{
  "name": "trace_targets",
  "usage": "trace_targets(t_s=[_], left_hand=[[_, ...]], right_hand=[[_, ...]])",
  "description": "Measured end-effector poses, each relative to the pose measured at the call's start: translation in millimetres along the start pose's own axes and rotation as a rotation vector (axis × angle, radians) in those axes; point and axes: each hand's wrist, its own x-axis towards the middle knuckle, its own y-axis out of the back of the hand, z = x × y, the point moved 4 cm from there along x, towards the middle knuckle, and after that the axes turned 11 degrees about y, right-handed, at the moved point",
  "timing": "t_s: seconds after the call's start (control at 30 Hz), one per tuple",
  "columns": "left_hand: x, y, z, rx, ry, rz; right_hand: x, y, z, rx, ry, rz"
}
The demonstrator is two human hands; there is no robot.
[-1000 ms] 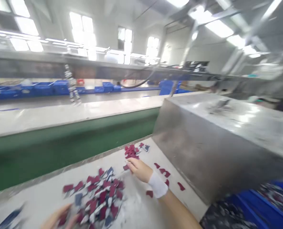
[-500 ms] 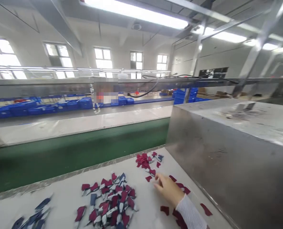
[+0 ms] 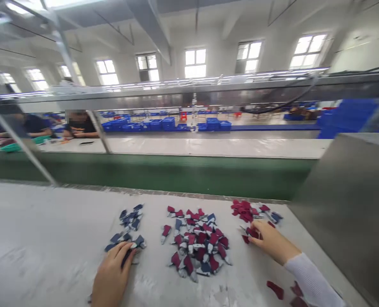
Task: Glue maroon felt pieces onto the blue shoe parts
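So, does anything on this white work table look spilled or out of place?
Yes, slightly: a few loose dark red cut pieces lie apart, below and beyond the right hand. They look stray because the other pieces sit gathered in heaps, like the central dark red, blue and white pile.

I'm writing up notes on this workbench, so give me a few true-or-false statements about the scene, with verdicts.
The left hand rests against dark blue pieces. True.
The right hand touches the dark blue pieces. False: it touches small red pieces.
A mixed red-and-blue pile lies between the dark blue pieces and the right hand. True.
All the pieces lie inside a blue crate. False: they lie on a pale bench top.
A white sleeve covers the right forearm. True.
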Motion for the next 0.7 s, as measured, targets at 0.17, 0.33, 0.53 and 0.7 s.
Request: trace_targets(t_s=[0.17,0.33,0.53,0.7], left_hand=[[-15,19.9,18,-0.427,0.262,-0.018],[-34,27.7,22,-0.889,0.431,0.015],[-52,7.0,46,-0.974,0.475,-0.177],[-37,-28.8,65,-0.75,0.274,-0.331]], right_hand=[[18,-2,-116,0.085,0.395,-0.103],[58,-40,-234,0.126,0.644,-0.25],[58,-7,-215,0.259,0.638,-0.144],[4,27,-62,0.21,0.09,0.106]])
